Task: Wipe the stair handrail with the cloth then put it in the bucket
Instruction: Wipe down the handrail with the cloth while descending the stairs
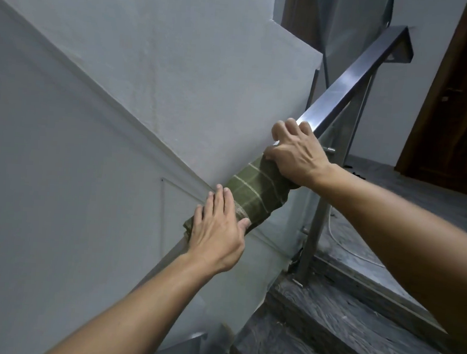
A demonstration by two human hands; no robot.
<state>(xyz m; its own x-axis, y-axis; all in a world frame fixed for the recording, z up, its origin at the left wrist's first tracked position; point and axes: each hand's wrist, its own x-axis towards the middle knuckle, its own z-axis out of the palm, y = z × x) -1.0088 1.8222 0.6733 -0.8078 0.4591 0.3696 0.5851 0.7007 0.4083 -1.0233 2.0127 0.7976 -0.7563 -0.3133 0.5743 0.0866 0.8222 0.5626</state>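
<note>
A flat steel handrail (341,86) slopes from the lower middle up to the upper right. A green cloth (256,193) with pale checked stripes is wrapped over the rail at mid-frame. My left hand (217,231) lies on the cloth's lower end, fingers stretched flat and thumb hooked round the cloth's edge. My right hand (295,150) clamps the cloth's upper end against the rail, fingers curled over the far side. No bucket is in view.
A white plaster wall (120,113) runs close along the rail's left side. Grey stone steps (341,322) climb at the lower right to a landing. Steel posts (312,237) and a glass panel stand under the rail. A dark wooden door (458,109) stands at the far right.
</note>
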